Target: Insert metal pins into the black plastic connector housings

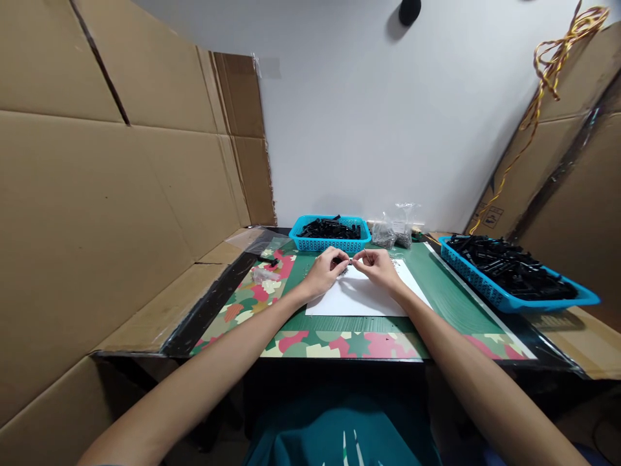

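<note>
My left hand (324, 273) and my right hand (381, 268) meet, fingertips nearly touching, above a white sheet of paper (356, 301). Thumb and fingers of the left are closed on a small black piece (337, 261), mostly covered by the fingers. The right is pinched at the end of that piece; whatever lies between its fingertips is too small to name. Tiny dark bits are scattered on the paper around the hands. Behind them stands a blue basket (330, 245) full of black plastic parts.
A second blue basket (490, 285), heaped with black parts, stands at the right. Clear bags (392, 236) of small pieces lie by the wall. A black part (268, 261) and a crumpled plastic bag (264, 275) sit left on the patterned mat (456, 285). Cardboard walls (145, 188) flank the table.
</note>
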`<state>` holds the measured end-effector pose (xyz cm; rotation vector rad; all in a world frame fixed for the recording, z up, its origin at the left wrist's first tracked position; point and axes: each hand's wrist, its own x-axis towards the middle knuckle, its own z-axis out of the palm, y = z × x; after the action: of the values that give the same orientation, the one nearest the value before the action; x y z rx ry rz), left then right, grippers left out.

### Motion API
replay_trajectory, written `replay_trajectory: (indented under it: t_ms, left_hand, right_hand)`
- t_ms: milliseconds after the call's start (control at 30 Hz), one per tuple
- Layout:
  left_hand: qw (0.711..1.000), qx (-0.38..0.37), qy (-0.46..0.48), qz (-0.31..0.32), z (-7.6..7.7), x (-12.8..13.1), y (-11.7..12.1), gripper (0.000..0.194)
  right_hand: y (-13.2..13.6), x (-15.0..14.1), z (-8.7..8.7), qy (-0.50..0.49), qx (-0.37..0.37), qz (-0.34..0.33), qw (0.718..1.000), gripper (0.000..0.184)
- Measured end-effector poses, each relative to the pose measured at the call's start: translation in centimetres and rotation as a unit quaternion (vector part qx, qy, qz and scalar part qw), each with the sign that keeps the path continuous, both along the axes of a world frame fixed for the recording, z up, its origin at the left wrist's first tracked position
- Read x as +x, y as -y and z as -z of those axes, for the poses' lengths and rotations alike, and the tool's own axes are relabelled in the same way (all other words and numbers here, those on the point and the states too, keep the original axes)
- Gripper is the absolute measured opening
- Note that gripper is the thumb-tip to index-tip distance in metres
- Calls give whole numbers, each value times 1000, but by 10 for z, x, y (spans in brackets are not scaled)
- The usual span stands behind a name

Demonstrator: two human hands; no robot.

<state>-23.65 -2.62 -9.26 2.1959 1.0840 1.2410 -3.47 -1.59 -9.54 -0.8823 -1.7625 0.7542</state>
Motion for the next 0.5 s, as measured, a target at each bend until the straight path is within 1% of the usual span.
replay_trajectory:
  t_ms: [200,233,300,367,433,500]
  left_hand:
    - [997,-12,70,-4,3,-2,-6,19]
    - [995,-24,91,-5,3,-3,-8,22]
    - [986,-77,148,8,5,-4,-11,29]
    - [964,-150,217,42,6,-3,-12,38]
    - [933,-217,275,81,6,-2,-12,46]
    - [908,-261,309,107,6,0,-10,51]
  right_hand:
    - [2,0,-3,-18,10,39,999,35]
    - [2,0,-3,-18,14,46,999,35]
    - [1,0,-3,-18,22,56,998,35]
    - [1,-1,-3,-16,31,64,997,34]
    - [1,-2,-3,-14,38,67,997,33]
    - [2,-3,-3,-14,43,67,997,31]
